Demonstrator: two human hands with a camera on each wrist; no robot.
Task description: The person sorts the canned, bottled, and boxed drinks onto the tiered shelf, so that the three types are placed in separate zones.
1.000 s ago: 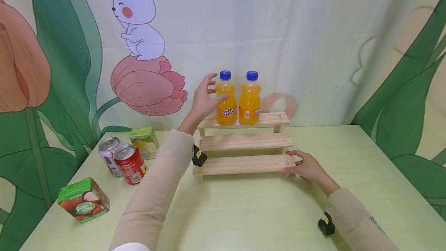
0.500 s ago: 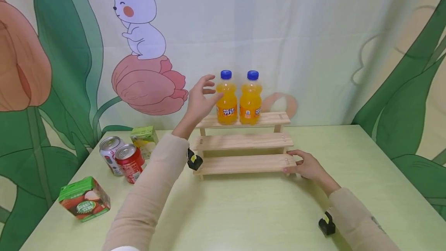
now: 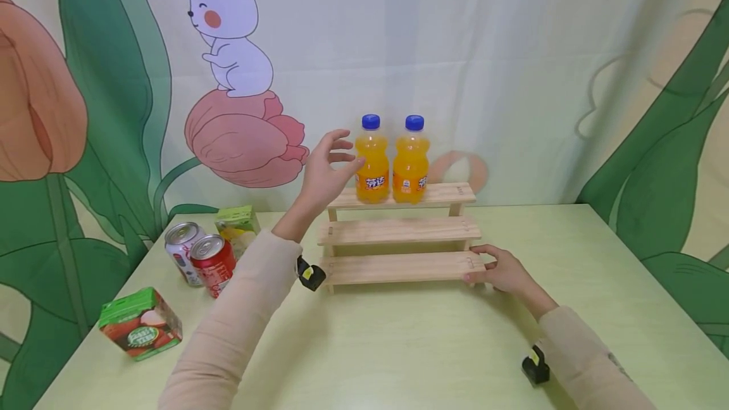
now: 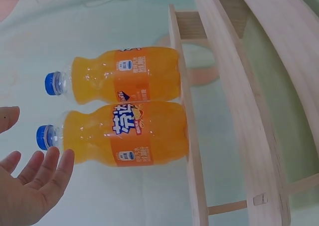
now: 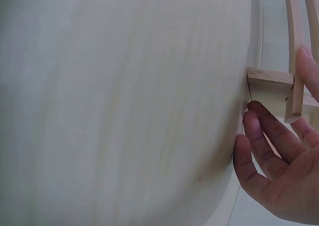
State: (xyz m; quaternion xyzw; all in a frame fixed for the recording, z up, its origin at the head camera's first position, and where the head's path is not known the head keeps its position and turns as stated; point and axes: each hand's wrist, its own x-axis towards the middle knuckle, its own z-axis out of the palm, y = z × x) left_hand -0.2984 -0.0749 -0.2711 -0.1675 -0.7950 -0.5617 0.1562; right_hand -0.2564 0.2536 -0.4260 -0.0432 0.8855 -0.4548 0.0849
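Hovering beside an orange bottle (image 3: 373,166), left hand (image 3: 326,174) loosely spread, right hand (image 3: 504,271) gripping a wooden rack's (image 3: 398,231) end.

Forward-looking head and nearer left-wrist views share the bottles (image 3: 373,173)

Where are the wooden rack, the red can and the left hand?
Wooden rack (image 3: 398,231): head view, on its middle shelf.
Red can (image 3: 211,269): head view, on its side.
Left hand (image 3: 323,177): head view, on its middle.

My beige fabric left sleeve (image 3: 230,324) is hiding part of the red cylindrical metal can (image 3: 212,263); the wrist views' edges are cropping my bare left hand (image 4: 31,187), my right hand (image 5: 285,177) and the pale wooden three-tier rack (image 5: 295,31).
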